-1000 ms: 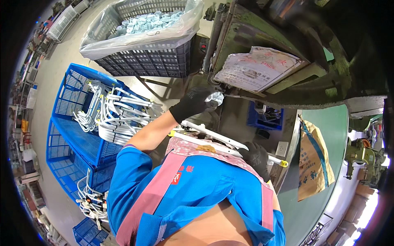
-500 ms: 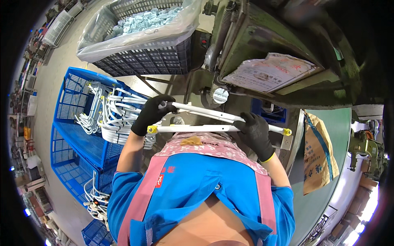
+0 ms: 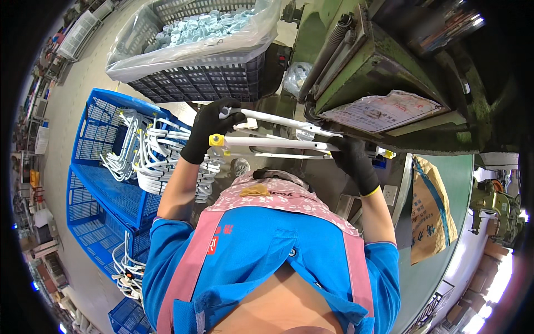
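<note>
Head-worn wide fisheye, left one of a pair, aimed down past the shirt (image 3: pixel 258 239), which sits super close at the bottom. The left hand (image 3: pixel 208 131) and right hand (image 3: pixel 354 161) are a bit farther out, around mid-frame; machine (image 3: pixel 364 69) upper right, floor (image 3: pixel 83 100) curving off left.

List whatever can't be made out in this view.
All in the head view:
- Gripped stretches of the white tubular frame: covered by the gloved left hand and right hand.
- Depth of the pale blue pieces: hidden by the upper pieces and black crate.
- Lower part of the small blue basket: cut off by the bottom edge.
- Items along the far left rim: too small.
</note>
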Demonstrator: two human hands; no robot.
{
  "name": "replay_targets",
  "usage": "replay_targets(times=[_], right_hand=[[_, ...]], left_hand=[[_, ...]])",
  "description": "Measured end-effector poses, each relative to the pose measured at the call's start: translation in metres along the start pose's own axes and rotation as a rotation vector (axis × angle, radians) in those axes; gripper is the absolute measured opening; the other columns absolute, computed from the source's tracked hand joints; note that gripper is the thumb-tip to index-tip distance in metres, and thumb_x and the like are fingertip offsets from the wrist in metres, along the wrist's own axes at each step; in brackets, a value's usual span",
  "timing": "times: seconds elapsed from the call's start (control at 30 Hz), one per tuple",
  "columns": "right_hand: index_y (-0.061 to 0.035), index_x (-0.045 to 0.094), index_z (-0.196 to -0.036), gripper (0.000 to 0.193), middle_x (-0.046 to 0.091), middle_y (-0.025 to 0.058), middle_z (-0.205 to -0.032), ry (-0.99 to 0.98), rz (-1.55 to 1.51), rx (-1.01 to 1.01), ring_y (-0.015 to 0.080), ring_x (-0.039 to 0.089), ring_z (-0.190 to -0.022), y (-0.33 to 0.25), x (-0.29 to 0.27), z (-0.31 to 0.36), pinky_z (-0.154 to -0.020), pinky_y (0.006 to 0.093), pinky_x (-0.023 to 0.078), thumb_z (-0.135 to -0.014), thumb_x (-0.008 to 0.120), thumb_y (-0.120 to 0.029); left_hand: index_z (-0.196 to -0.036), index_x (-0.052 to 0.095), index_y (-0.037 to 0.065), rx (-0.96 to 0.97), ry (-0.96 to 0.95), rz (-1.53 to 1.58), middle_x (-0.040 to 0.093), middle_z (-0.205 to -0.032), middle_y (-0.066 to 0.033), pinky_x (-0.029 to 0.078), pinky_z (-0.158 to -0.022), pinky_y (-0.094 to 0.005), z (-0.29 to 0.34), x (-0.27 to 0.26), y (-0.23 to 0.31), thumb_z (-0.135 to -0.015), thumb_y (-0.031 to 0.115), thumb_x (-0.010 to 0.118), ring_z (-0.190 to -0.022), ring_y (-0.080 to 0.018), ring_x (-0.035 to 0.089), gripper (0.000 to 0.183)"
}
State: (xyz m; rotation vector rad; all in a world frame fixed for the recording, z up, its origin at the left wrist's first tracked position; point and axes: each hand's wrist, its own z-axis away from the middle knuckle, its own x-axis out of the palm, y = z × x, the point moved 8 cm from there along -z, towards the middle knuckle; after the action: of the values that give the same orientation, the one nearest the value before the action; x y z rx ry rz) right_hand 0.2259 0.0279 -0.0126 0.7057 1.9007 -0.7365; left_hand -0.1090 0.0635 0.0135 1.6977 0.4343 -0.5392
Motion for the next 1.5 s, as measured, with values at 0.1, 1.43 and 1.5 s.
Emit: replay_targets(times=[0.1,1.43,1.5], right_hand=[[-0.0171,0.064,-0.107,0.034,0.06,0.0118,-0.092,-0.12,-0.054,0.109,0.0341,0.061,-0.083,0.006,0.01,0.002,-0.073,0.0435,0.049,-0.073,0.07,-0.015],[-0.01,0.066,-0.1,0.018,0.064,0.0129,-0.083,0.158,0.03,0.073,0.0327,0.062,-0.071,-0.066,-0.06,-0.042,-0.058,0.0394,0.049,-0.082,0.064,-0.013],[-0.0098,0.066,-0.098,0.017,0.063,0.0134,-0.083,0.152,0.061,0.083,0.0335,0.061,-0.071,-0.063,-0.059,-0.042,-0.059,0.0404,0.049,-0.082,0.064,-0.013]], left_hand=[[-0.1,0.065,0.009,0.015,-0.003,-0.031,0.067,-0.076,-0.0072,0.049,-0.06,-0.0283,-0.002,0.004,-0.002,-0.078,0.028,0.075,-0.062,-0.0157,0.066,0.031],[-0.108,0.065,0.005,-0.11,0.121,0.162,0.067,-0.08,-0.0069,0.05,-0.061,-0.0282,0.025,0.037,-0.066,-0.081,0.027,0.074,-0.066,-0.0135,0.062,0.035],[-0.108,0.065,0.005,-0.135,0.121,0.185,0.067,-0.081,-0.0065,0.05,-0.062,-0.0279,0.026,0.038,-0.067,-0.08,0.026,0.074,-0.067,-0.0132,0.062,0.035]])
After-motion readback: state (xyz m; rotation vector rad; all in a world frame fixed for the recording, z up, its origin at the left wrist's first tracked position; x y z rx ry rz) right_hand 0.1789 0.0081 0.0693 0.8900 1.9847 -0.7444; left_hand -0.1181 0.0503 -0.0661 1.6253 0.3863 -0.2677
